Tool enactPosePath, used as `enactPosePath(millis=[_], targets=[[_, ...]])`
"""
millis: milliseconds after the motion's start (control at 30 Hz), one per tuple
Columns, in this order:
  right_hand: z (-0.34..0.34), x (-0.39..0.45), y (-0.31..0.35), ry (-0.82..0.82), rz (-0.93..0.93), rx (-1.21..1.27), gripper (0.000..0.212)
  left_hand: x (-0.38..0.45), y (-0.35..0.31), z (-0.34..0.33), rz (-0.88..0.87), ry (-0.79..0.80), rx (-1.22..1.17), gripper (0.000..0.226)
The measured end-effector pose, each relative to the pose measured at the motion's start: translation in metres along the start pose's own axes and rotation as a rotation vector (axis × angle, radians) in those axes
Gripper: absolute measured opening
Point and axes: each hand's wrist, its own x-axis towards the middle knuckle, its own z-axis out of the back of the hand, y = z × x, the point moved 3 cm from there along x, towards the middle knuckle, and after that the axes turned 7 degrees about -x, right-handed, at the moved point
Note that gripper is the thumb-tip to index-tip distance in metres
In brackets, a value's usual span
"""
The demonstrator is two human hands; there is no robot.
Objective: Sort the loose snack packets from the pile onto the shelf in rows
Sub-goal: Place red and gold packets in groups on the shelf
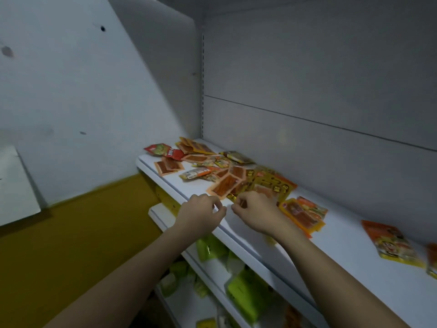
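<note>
A loose pile of snack packets [227,176], orange, red and yellow, lies on the white shelf [350,247] from its left end to the middle. Both hands are at the pile's near edge, above the shelf's front lip. My left hand [201,210] has its fingers curled with the thumb near the forefinger; nothing shows in it, and its fingertips are just short of an orange strip packet [223,185]. My right hand [256,210] pinches the near edge of a gold packet [233,198]. Motion blur hides the finer contact.
To the right lie separate packets: an orange pair [303,215] and a cartoon-printed one [390,242], with another cut off at the frame's edge. Lower shelves hold green packs [246,292]. The grey back panel [307,91] rises behind; a white wall and yellow floor are left.
</note>
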Motion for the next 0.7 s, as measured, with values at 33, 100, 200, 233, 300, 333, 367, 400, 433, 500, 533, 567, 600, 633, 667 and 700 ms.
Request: enactPosePath(millis=[33,100,200,233,300,333,367,400,433,500,533,567,600,633,667,700], targets=[[-0.002,0.010,0.004,-0.005,-0.006,-0.010,0.026,0.006,0.008,0.005,-0.006,-0.013,-0.004,0.029],[-0.003,0.027,0.009,-0.020,-0.008,-0.027,0.025,0.022,0.022,0.013,-0.027,-0.054,-0.031,0.027],[-0.002,0.051,0.008,-0.036,-0.018,-0.046,0.025,0.051,0.040,0.020,-0.038,-0.126,-0.092,0.025],[-0.002,0.059,0.005,-0.044,-0.026,-0.041,0.027,0.061,0.045,0.020,-0.034,-0.135,-0.098,0.025],[0.000,0.079,-0.001,-0.067,-0.049,-0.010,0.027,0.080,0.052,0.017,-0.031,-0.135,-0.111,0.023],[0.001,0.091,-0.006,-0.080,-0.066,0.011,0.026,0.090,0.055,0.015,-0.040,-0.138,-0.123,0.022],[0.002,0.104,-0.013,-0.098,-0.086,0.030,0.025,0.099,0.058,0.013,-0.054,-0.145,-0.139,0.021],[0.004,0.120,-0.021,-0.124,-0.104,0.046,0.025,0.109,0.061,0.011,-0.069,-0.151,-0.156,0.019],[0.005,0.137,-0.029,-0.151,-0.123,0.058,0.024,0.118,0.063,0.011,-0.072,-0.151,-0.176,0.017],[0.007,0.171,-0.045,-0.177,-0.160,0.091,0.017,0.138,0.068,0.015,-0.042,-0.170,-0.238,0.015],[0.006,0.186,-0.053,-0.178,-0.178,0.097,0.013,0.149,0.071,0.019,-0.034,-0.192,-0.277,0.015],[0.004,0.199,-0.060,-0.181,-0.195,0.083,0.008,0.161,0.073,0.022,-0.032,-0.211,-0.310,0.015],[0.001,0.212,-0.067,-0.189,-0.200,0.058,0.004,0.173,0.077,0.024,-0.028,-0.219,-0.326,0.016],[-0.002,0.223,-0.074,-0.191,-0.203,0.028,0.008,0.186,0.081,0.024,-0.016,-0.206,-0.319,0.017],[-0.006,0.234,-0.079,-0.178,-0.198,-0.009,0.016,0.199,0.086,0.023,0.004,-0.180,-0.298,0.019],[-0.010,0.243,-0.083,-0.156,-0.190,-0.059,0.026,0.209,0.090,0.021,0.024,-0.147,-0.272,0.020]])
